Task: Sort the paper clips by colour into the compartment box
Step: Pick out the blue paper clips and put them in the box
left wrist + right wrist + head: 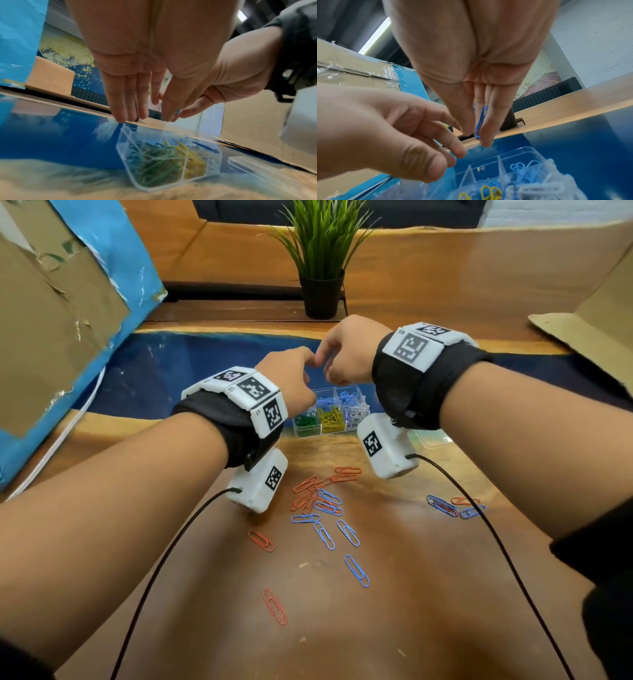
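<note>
A clear compartment box (308, 433) stands on the blue strip of the table and holds green, yellow, white and blue clips in separate cells. Both hands hover just above its back row. My right hand (329, 361) pinches a blue paper clip (480, 121) between thumb and fingers over the box (522, 150). My left hand (301, 371) is beside it with relaxed fingers (120, 108) pointing down, and I see nothing in it (450, 148). Loose red and blue clips (318, 498) lie on the wood nearer me, with a smaller group (452, 505) to the right.
A potted plant (322, 268) stands behind the box. A blue-faced cardboard box (68, 320) is at the left and cardboard flaps (582, 337) at the right. A clear lid (431, 438) lies right of the box. Black wrist cables (164, 559) trail over the table.
</note>
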`<state>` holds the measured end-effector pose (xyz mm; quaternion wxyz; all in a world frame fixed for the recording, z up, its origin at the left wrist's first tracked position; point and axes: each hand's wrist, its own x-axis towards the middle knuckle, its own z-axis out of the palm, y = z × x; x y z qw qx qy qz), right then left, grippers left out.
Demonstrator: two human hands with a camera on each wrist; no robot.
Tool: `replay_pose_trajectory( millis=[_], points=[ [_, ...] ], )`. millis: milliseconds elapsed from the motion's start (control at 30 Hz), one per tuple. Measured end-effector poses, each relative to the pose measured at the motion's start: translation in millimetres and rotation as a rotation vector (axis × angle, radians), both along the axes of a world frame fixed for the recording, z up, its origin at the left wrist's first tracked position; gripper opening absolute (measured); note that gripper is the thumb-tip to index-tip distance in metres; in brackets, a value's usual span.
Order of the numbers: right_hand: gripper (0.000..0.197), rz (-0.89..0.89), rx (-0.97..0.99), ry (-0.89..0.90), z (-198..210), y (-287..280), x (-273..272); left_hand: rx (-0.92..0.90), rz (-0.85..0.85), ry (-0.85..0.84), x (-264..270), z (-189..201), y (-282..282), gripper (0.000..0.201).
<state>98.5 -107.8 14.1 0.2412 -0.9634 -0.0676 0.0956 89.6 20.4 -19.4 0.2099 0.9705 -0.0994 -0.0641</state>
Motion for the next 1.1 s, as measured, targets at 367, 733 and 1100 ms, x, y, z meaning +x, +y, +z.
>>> replay_pose_trajectory(
  millis=[367,733,1100],
  points=[
    [0.006,-0.002,-0.137,0.037,1,3,-23,0.163,-0.073,0.179,-12,-10,22,0.099],
    [0.030,0.003,-0.397,0.117,-6,7,-29,0.127,-0.071,0.128,-10,-17,31,0.089],
    [0.023,-0.002,-0.306,-0.081,-10,11,-12,-0.033,-0.058,0.159,-16,-21,39,0.077]
  ],
)
